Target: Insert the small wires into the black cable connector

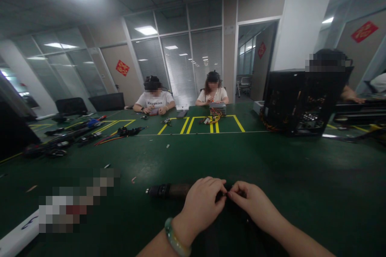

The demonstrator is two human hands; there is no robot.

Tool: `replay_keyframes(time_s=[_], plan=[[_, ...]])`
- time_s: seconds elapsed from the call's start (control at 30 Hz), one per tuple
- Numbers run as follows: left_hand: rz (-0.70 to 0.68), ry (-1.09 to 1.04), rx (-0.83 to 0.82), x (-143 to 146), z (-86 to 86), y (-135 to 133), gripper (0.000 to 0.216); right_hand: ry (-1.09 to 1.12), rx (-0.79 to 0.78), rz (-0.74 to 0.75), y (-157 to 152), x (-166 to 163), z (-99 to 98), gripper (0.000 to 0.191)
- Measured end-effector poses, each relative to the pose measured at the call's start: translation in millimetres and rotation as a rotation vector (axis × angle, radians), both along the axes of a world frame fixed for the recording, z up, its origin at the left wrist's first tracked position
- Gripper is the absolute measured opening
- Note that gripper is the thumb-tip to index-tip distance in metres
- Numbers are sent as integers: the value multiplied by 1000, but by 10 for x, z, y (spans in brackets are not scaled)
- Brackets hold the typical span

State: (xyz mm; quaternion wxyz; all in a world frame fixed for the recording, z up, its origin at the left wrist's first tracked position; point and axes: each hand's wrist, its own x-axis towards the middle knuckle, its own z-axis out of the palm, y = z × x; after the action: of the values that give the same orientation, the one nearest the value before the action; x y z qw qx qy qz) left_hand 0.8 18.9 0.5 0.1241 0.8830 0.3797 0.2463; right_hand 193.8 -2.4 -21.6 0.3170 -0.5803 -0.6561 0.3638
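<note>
My left hand (202, 204) and my right hand (253, 204) meet near the front edge of the green table (271, 160), fingertips pinched together on a small dark part between them. A dark sleeved cable bundle (169, 190) runs out to the left from under my left hand. Both hands are closed in a pinch; the thing they grip is dark and hard to make out. A green bangle sits on my left wrist.
Two people sit at the far side of the table handling small parts and a wire bundle (214, 117). A black open computer case (298, 104) stands at the right, with another person behind it. Loose cables and tools (72, 136) lie at the left.
</note>
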Motion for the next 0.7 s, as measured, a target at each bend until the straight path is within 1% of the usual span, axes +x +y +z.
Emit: replay_keyframes(time_s=[0.27, 0.47, 0.6, 0.7], plan=[[19, -18, -10, 16, -75, 32, 14, -52, 5, 17, 14, -25, 28, 19], [33, -10, 14, 31, -88, 37, 12, -89, 15, -2, 1, -42, 4, 20], [35, 22, 30, 38, -71, 33, 12, -127, 6, -36, -9, -70, -12, 25], [35, 58, 39, 38, -42, 27, 9, -178, -9, -69, -21, -105, 11, 31]])
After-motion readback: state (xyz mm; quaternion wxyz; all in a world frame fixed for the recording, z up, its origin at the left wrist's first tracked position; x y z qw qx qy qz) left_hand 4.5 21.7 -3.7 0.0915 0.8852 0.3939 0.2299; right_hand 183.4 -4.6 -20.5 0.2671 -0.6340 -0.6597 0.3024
